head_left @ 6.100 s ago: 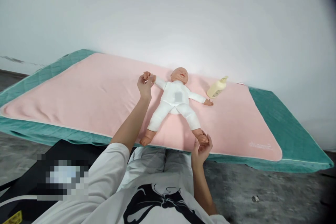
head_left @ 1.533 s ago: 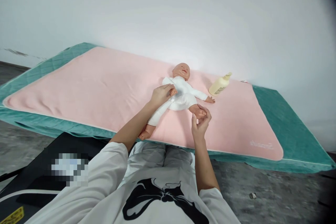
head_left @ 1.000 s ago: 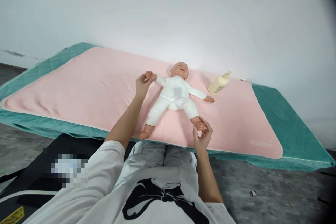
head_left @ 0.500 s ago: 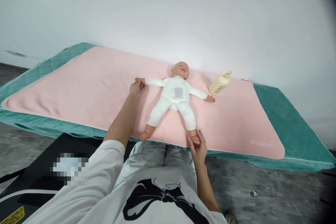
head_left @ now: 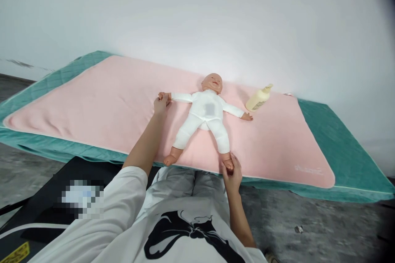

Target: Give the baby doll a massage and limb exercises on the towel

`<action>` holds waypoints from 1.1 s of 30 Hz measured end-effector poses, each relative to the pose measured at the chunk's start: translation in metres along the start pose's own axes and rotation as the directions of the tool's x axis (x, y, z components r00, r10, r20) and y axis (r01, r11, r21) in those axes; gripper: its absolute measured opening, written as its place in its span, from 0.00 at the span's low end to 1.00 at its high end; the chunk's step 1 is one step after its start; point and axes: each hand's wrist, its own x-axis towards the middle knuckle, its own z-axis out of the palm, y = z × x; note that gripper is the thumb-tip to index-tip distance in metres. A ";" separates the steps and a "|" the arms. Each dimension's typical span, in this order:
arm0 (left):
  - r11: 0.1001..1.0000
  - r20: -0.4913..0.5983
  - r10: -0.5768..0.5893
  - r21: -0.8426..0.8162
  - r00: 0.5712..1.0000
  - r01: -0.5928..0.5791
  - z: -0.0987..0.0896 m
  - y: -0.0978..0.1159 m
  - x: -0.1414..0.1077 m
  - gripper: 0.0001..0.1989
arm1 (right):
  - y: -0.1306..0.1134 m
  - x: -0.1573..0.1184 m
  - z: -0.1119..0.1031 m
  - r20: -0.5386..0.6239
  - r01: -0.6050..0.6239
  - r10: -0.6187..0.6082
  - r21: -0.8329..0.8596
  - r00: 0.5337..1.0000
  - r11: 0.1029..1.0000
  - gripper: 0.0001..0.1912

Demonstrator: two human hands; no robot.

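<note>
A baby doll [head_left: 207, 109] with a white cloth body lies face up on a pink mat [head_left: 108, 102], arms and legs spread. My left hand [head_left: 161, 102] is closed on the doll's hand at the left end of its outstretched arm. Near the mat's front edge, my right hand [head_left: 232, 170] holds the doll's foot on the right side between thumb and fingers. The other foot lies free on the mat, and the doll's right-side hand rests near a cream pump bottle [head_left: 257, 99].
The pink mat covers much of a green padded bed [head_left: 336, 139] set against a white wall [head_left: 197, 16]. At the lower left is a black surface [head_left: 40, 201] with a blurred item on it. A small scrap [head_left: 298, 229] lies on the grey floor.
</note>
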 end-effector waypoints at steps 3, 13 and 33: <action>0.993 -0.004 0.111 0.031 0.994 -0.111 0.002 0.000 -0.010 0.13 | -0.002 0.003 0.000 -0.029 -0.083 0.085 0.067 0.996 0.994 0.28; 0.725 0.446 0.586 0.084 0.676 -0.684 0.026 0.019 -0.067 0.16 | -0.022 0.051 0.002 -0.093 -0.052 0.078 0.263 0.993 0.963 0.29; 0.109 0.951 0.265 0.133 0.157 -0.985 0.026 0.020 -0.096 0.23 | -0.064 0.133 0.011 0.053 -0.007 -0.006 0.255 0.999 0.967 0.28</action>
